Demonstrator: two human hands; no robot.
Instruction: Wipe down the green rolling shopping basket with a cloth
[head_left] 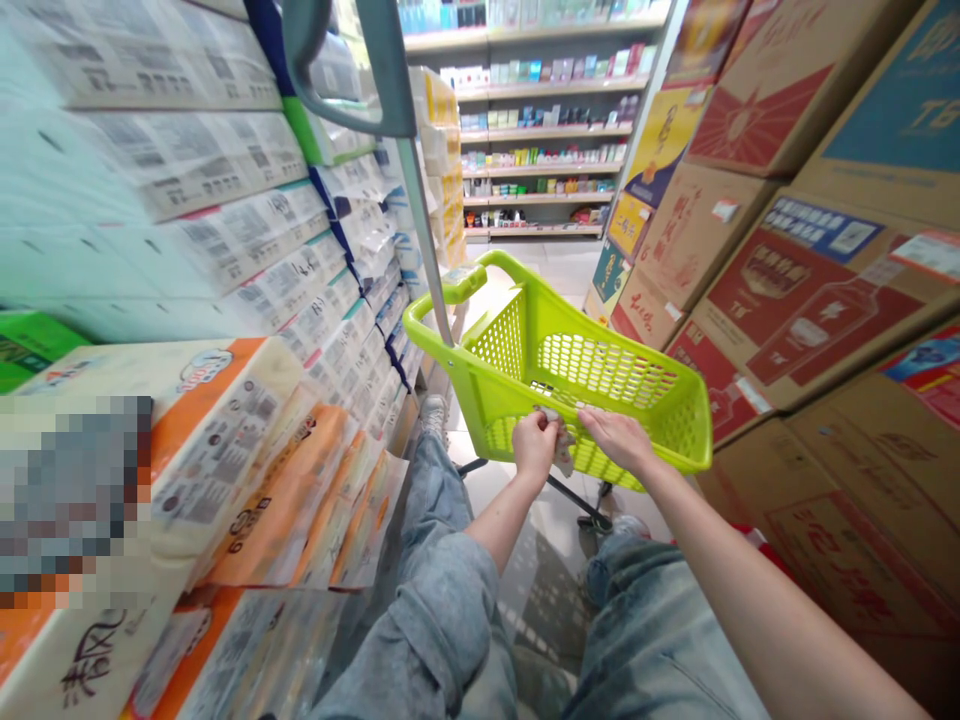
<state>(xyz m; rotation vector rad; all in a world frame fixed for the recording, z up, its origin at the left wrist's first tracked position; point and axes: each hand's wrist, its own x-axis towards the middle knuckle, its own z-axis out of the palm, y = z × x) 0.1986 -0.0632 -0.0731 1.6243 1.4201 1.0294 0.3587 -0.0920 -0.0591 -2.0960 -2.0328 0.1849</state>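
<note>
A lime-green shopping basket on a wheeled frame stands in front of my knees, with perforated walls and a tall grey pull handle rising at its left. My left hand is closed at the basket's near side, pinching a crumpled, light greyish cloth. The cloth hangs against the outer wall just below the rim. To its right, my right hand rests along the near rim with its fingers stretched out and nothing held in them. Inside the basket, the visible floor shows only its grid.
Stacked tissue packs line the left side. Nearer, orange-and-cream tissue packs jut out, with a blurred-out dark item on top. Printed cardboard cartons crowd the right. Shelves of small goods close off the aisle ahead.
</note>
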